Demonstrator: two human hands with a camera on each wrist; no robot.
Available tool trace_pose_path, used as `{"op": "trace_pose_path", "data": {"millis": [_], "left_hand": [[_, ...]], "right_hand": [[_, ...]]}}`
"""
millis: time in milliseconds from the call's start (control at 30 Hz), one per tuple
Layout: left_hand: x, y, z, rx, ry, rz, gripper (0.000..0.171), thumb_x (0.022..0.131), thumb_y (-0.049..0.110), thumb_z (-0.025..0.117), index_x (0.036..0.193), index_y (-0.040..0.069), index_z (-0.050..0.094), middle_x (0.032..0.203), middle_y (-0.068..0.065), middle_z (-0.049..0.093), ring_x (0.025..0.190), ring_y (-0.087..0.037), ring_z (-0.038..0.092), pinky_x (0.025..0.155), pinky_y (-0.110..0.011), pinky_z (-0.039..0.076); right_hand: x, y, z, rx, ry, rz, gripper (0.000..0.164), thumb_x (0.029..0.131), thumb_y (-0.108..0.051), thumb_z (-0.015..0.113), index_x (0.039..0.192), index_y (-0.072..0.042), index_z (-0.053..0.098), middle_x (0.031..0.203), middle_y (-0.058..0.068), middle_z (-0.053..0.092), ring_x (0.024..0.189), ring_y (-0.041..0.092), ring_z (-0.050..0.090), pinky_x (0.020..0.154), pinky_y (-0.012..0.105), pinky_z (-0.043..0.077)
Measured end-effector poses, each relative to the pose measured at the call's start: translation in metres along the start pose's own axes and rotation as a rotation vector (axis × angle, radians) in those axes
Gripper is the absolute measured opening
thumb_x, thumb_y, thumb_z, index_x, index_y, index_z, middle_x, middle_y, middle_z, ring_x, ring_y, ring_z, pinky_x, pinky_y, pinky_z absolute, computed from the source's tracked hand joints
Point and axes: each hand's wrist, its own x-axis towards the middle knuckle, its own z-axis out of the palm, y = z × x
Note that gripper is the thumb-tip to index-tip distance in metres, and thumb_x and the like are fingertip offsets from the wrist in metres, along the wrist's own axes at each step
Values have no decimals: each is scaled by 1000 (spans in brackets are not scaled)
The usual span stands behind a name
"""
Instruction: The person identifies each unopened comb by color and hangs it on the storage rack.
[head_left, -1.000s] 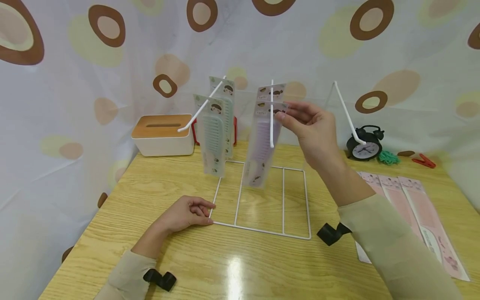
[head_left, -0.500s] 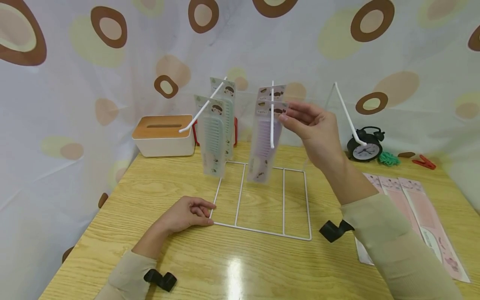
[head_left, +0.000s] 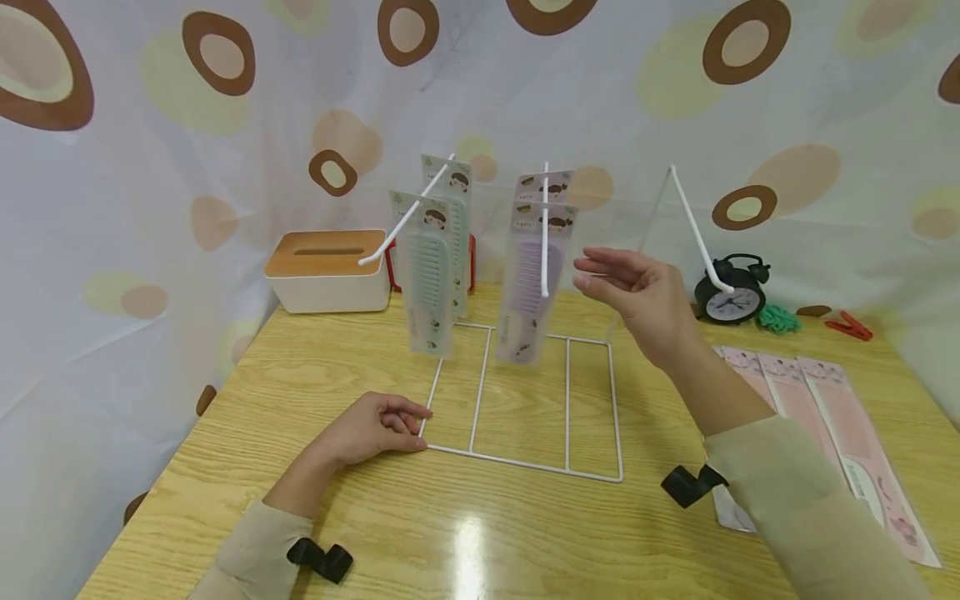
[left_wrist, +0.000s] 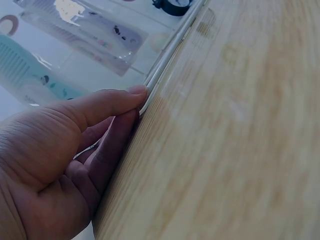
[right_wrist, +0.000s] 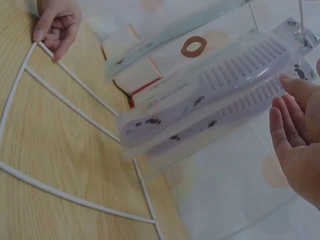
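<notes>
A white wire display rack [head_left: 517, 460] stands on the wooden table, three hooks reaching forward from its top. My left hand [head_left: 375, 429] pinches the front left corner of its base; in the left wrist view the thumb [left_wrist: 115, 102] lies on the wire. Two purple combs [head_left: 527, 275] in clear packs hang one behind the other on the middle hook [head_left: 545, 254]. On the left hook [head_left: 405, 218] hang two packaged green combs [head_left: 426, 275]. My right hand [head_left: 648, 304] is just right of the purple combs, fingers loosely bent and holding nothing. The right hook [head_left: 693, 229] bears no pack.
Several pink packs [head_left: 783, 392] lie on the table at the right, partly behind the right sleeve. A tissue box [head_left: 326, 287] with a wooden lid stands back left. At the back right are a black alarm clock [head_left: 729, 293], a green coiled bundle [head_left: 777, 317] and a red clip [head_left: 850, 325].
My right hand has let go of the front purple comb's pack and moved down and to the right. The purple packs, tilted earlier, hang straighter. The left hand stays at the rack's corner.
</notes>
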Motion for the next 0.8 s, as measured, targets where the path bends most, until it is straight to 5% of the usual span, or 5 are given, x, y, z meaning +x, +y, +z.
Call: {"op": "trace_pose_path", "data": {"millis": [300,567,800], "left_hand": [[1,0,0,-11,-1,-2,43,82,13,83,120,0,69,89,-6,68,73,-9,62,75,-23,52],[1,-2,1,-10,0,-10,43,82,13,83,121,1,69,90,-5,67,73,-11,62,76,-24,52],[0,1,1,-3,0,1,43,83,14,82,121,0,69,91,-6,67,75,-11,62,76,-23,52]], "right_hand": [[-15,32,-23,18,-47,59,41,91,-14,75,130,-11,66,109,-14,74,99,1,70,87,15,53],[-27,59,-52,-220,-47,131,54,91,-31,74,140,-14,59,118,-19,69,103,-6,66,87,12,50],[-37,77,-81,-303,-86,147,56,92,-31,73,141,-9,57,117,-26,66,101,-7,67,85,9,49]]}}
